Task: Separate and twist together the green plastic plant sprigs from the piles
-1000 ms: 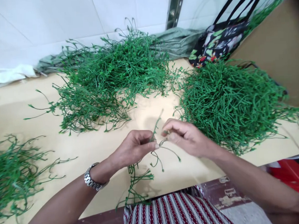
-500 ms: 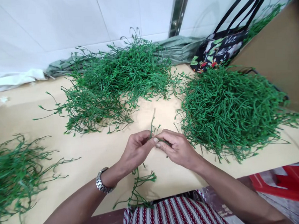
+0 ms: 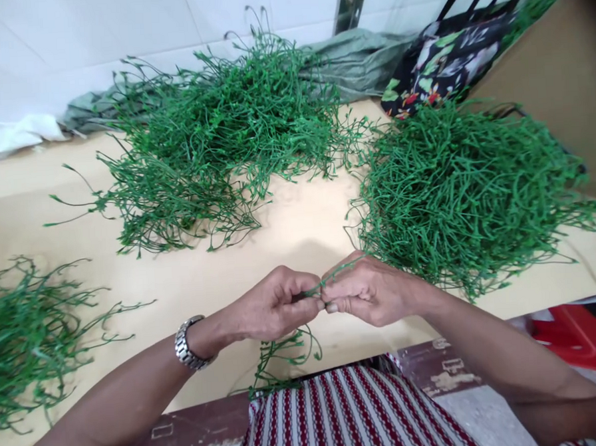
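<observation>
My left hand (image 3: pixel 282 304) and my right hand (image 3: pixel 364 289) meet fingertip to fingertip above the table's front part. Both pinch a thin green plastic stem (image 3: pixel 347 265), whose upper end lies across the back of my right fingers. Where exactly the stem runs between the fingertips is hidden. Just below my left hand, a few loose green stems (image 3: pixel 275 367) lie at the table edge, against the striped cloth on my lap. To the right of my right hand spreads a large pile of green stems (image 3: pixel 466 194).
Another heap of stems (image 3: pixel 232 120) lies at the back, by the white wall (image 3: pixel 93 34). A further pile (image 3: pixel 24 344) is at the left. A cardboard box (image 3: pixel 545 83) and a floral bag (image 3: pixel 444 62) stand back right. A red stool (image 3: pixel 578 338) is below the table (image 3: pixel 201 281).
My hands have turned to point straight at each other, and the stem that stood upright now leans right over my right hand. The view has tilted downward slightly.
</observation>
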`<state>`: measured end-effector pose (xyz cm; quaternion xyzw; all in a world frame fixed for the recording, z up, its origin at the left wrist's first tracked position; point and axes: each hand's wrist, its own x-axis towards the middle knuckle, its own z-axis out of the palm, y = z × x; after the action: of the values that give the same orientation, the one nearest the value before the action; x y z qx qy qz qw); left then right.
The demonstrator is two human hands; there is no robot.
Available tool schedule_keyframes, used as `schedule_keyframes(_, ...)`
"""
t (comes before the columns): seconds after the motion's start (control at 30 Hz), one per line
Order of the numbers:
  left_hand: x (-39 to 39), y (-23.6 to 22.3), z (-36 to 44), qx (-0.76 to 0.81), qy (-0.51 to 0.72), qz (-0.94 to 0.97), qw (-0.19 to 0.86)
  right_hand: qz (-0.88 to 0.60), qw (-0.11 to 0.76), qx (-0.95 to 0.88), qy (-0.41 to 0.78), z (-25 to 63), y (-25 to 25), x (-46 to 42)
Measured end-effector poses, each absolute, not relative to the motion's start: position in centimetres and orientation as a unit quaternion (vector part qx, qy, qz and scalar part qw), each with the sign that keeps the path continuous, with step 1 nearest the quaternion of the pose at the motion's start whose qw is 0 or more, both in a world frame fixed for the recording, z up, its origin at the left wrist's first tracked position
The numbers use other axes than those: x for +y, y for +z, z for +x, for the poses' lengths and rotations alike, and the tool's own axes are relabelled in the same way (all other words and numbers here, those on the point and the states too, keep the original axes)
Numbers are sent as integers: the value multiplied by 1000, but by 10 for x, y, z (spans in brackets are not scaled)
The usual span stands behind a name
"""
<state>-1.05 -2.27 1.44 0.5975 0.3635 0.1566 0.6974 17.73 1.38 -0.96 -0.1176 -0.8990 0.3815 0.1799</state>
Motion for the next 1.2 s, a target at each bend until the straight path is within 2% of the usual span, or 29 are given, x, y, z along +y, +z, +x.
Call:
schedule_keyframes(0.13,-18,9,-11,415,232,569,671,-193,190,-897,349,186,-12,23)
schedule_keyframes(0.27,-7,1,-13,473,306,517,645,-276,311,-841,346,177,-14,24)
schedule_keyframes(0.33,-5,0,-10,476,329,501,643,-298,345,-803,383,167,-18,18)
schedule_keyframes(0.47,-8,-1,0,511,389,471,604,-358,347,-688,527,148,-34,1)
schedule_keyframes(0.57,-9,-3,4,529,410,459,584,-391,361,-628,567,143,-43,-7)
schedule_keyframes(0.87,-10,-7,4,532,453,431,571,-401,301,-675,541,151,-37,-4)
schedule_keyframes(1.07,-15,-4,2,462,448,408,648,-410,333,-639,559,149,-44,-9)
schedule_keyframes(1.2,-19,-8,0,456,460,397,651,-398,329,-647,562,149,-48,-11)
